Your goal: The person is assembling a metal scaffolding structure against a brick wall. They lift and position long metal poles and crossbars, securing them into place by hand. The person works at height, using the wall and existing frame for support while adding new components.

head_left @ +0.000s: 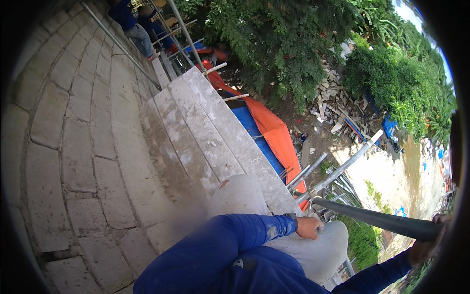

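Note:
My left hand (309,228) lies over my light trousers (328,247) beside the knee, its fingers curled closed. What they hold, if anything, is hidden. A dark watch or band (293,219) circles that wrist, below a dusty blue sleeve. At the far right, my right hand (431,241) is wrapped around a dark metal pole (379,219). The pole slants from there toward the scaffold joint near my knees. My legs rest on a pale plank ledge (205,125).
A curved stone block wall (73,161) rises on the left. Scaffold tubes (347,166) cross beyond the ledge. Below lie an orange tarp (271,130), a blue sheet (249,122) and a rubble pile (333,98). People (132,24) stand on the scaffold at upper left.

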`<action>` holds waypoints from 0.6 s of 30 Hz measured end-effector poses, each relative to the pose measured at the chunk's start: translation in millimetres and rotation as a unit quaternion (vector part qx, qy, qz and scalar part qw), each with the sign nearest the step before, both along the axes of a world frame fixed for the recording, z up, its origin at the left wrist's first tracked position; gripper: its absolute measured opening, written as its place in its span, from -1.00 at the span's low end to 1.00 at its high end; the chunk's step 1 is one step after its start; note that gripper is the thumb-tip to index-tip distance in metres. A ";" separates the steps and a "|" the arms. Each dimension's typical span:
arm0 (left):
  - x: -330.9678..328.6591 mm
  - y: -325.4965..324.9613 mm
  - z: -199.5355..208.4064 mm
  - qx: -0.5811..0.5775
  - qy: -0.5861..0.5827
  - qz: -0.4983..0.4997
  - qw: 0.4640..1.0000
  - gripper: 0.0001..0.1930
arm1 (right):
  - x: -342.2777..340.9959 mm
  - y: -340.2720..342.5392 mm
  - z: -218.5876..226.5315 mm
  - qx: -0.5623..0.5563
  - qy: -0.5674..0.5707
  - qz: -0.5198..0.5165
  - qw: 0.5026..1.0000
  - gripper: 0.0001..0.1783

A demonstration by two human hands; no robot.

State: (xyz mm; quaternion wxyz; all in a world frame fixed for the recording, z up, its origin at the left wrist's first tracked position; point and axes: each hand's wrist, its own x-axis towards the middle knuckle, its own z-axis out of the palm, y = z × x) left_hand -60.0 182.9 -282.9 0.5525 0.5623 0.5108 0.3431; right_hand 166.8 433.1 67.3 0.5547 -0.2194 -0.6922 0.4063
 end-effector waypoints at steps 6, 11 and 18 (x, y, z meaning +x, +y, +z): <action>0.9 4.3 -5.3 0.009 -0.014 0.011 1.000 -0.54 | -31.6 -18.3 4.5 0.040 0.030 -0.024 0.998 -0.58; 1.6 13.6 -18.8 0.037 -0.012 0.012 0.999 -0.57 | -38.6 -23.8 7.2 0.047 0.042 -0.034 0.997 -0.62; -1.1 12.7 -16.8 0.041 -0.014 0.028 0.999 -0.59 | -46.2 -30.7 8.5 0.039 0.029 -0.063 0.997 -0.59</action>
